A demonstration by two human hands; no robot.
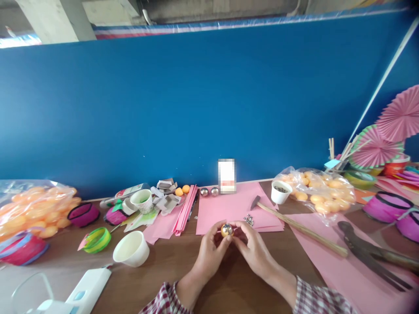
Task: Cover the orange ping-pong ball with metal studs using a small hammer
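The left hand and right hand hold a shiny ball between their fingertips over the counter. Beyond the ball sit two silver spheres; right of it lies a hammer; left of it, a white bowl.

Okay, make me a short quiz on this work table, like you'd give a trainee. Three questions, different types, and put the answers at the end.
1. Multiple choice: what do the left hand and the right hand hold between them?
A) a spoon
B) a small shiny ball
C) a paintbrush

2. True or false: the white cup beside the clear bag of orange balls on the right stands upright.

3. Fill in the blank: the two silver balls near the blue wall rest on pink ____.

Key:
1. B
2. True
3. Paper
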